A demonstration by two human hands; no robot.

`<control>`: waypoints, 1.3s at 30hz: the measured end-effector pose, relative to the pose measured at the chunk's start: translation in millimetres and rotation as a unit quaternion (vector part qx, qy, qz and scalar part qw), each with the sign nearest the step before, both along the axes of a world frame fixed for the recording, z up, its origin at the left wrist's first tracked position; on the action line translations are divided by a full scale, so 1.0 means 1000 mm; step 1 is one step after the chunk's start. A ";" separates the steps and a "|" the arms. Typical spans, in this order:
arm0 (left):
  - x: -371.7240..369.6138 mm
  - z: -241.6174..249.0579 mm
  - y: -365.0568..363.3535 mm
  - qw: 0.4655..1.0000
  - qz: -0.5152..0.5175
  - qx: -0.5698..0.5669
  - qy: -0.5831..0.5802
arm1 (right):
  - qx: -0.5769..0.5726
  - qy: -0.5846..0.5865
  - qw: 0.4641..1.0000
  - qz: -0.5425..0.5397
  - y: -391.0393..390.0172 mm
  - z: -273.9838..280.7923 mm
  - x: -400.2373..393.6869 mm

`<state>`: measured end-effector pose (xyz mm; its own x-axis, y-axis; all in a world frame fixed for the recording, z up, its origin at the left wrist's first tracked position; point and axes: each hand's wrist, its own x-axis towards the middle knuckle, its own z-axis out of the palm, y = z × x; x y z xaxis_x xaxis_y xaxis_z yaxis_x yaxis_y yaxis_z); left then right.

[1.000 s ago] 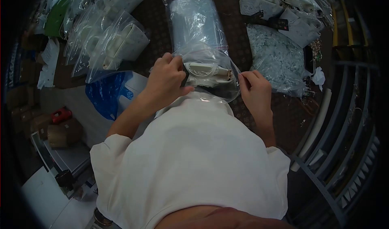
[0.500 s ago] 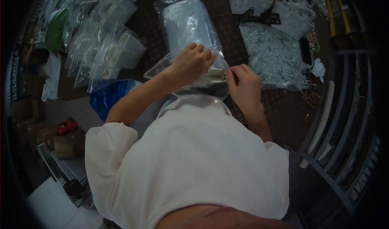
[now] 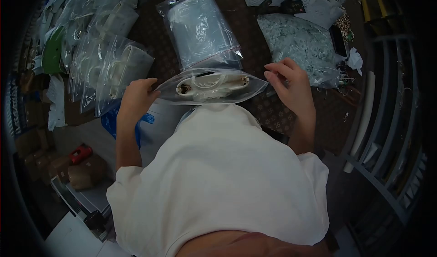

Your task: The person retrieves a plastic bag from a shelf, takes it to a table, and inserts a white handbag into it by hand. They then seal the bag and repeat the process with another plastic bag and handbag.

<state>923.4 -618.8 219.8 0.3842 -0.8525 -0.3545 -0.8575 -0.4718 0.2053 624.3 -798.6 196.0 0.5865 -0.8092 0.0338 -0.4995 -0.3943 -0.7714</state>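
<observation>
A white handbag [image 3: 214, 81] with a looped handle and metal fittings sits inside a clear plastic bag [image 3: 169, 92] close to my body. The plastic bag's mouth is spread wide, and the handbag's top shows through it. At the left end of that mouth, my left hand [image 3: 138, 98] pinches the plastic edge between thumb and fingers. My right hand [image 3: 291, 82] is just off the right corner, thumb and index finger slightly apart, with nothing visible between them. Just beyond lies a stack of clear plastic bags [image 3: 200, 29] in a wrapper.
Several bagged white handbags [image 3: 129, 66] lie at the left, near a green item [image 3: 53, 52]. On the right are a filled plastic sack [image 3: 296, 45], a dark phone-like object [image 3: 337, 41] and crumpled white paper [image 3: 354, 60]. A metal rack [image 3: 387, 120] stands beside the dark patterned table [image 3: 277, 113].
My hands have moved apart to opposite ends of the plastic bag's mouth, which is now stretched wide. My left hand went left from above the bag; my right hand has come off the handbag.
</observation>
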 end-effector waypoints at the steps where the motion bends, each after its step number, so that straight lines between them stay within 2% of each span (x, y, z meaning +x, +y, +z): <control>1: 0.001 0.000 0.005 0.996 0.058 -0.002 0.069 | -0.007 -0.033 0.997 0.069 -0.004 -0.001 -0.004; 2: -0.001 0.000 0.007 0.996 0.058 -0.003 0.071 | -0.013 -0.066 0.988 0.140 -0.008 -0.003 -0.007; 3: -0.003 0.001 0.010 0.986 0.089 -0.035 0.135 | -0.013 -0.063 0.988 0.141 -0.013 -0.005 -0.009; 4: -0.005 0.001 0.012 0.970 0.120 -0.068 0.199 | 0.019 -0.062 0.977 0.201 -0.018 -0.009 -0.012; 5: -0.005 -0.001 0.014 0.970 0.122 -0.069 0.200 | 0.050 -0.061 0.962 0.261 -0.021 -0.011 -0.013; 7: -0.004 -0.007 0.018 0.933 0.183 -0.137 0.277 | 0.064 -0.085 0.956 0.274 -0.020 -0.014 -0.013; 8: -0.003 -0.007 0.020 0.932 0.186 -0.139 0.278 | 0.079 -0.111 0.949 0.285 -0.019 -0.016 -0.013; 12: 0.003 -0.010 0.024 0.916 0.187 -0.177 0.308 | 0.074 -0.118 0.963 0.229 -0.014 -0.033 -0.014; 14: 0.007 -0.011 0.028 0.915 0.177 -0.195 0.306 | -0.028 -0.159 0.962 0.219 -0.010 -0.038 -0.008; 17: 0.020 -0.008 0.033 0.918 0.164 -0.189 0.306 | -0.083 -0.218 0.948 0.218 -0.009 -0.040 -0.007; 20: 0.025 0.007 0.030 0.935 0.150 -0.161 0.278 | -0.048 -0.237 0.945 0.219 0.004 -0.045 0.001; 22: 0.009 0.022 0.014 0.979 0.057 -0.180 0.072 | -0.011 -0.238 0.949 0.205 0.011 -0.050 0.002; 24: -0.016 0.027 -0.014 0.958 -0.079 -0.268 0.057 | 0.027 -0.240 0.950 0.198 0.014 -0.052 0.003; 26: -0.064 0.023 -0.044 0.933 -0.199 -0.289 0.072 | -0.007 -0.215 0.959 0.183 0.015 -0.050 0.003; 28: -0.104 0.002 -0.068 0.907 -0.271 -0.305 0.104 | -0.034 -0.207 0.961 0.182 0.016 -0.045 0.005; 29: -0.112 -0.008 -0.076 0.905 -0.275 -0.307 0.104 | -0.058 -0.196 0.963 0.176 0.017 -0.044 0.004; 31: -0.123 -0.020 -0.092 0.908 -0.280 -0.221 0.220 | -0.093 -0.187 0.963 0.169 0.018 -0.042 0.003; 33: -0.127 -0.019 -0.096 0.907 -0.285 -0.216 0.222 | -0.125 -0.178 0.963 0.156 0.019 -0.043 0.001; 38: -0.128 -0.019 -0.102 0.909 -0.313 -0.192 0.200 | -0.072 -0.193 0.971 0.119 0.024 -0.050 -0.001; 39: -0.128 -0.021 -0.103 0.903 -0.298 -0.208 0.230 | -0.071 -0.195 0.971 0.119 0.023 -0.050 -0.001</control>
<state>795.5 -722.3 198.6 -0.2932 -0.9553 0.0385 -0.7129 0.2453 0.6570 623.4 -775.3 145.7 0.6765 -0.6232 0.3924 -0.0619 -0.5791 -0.8129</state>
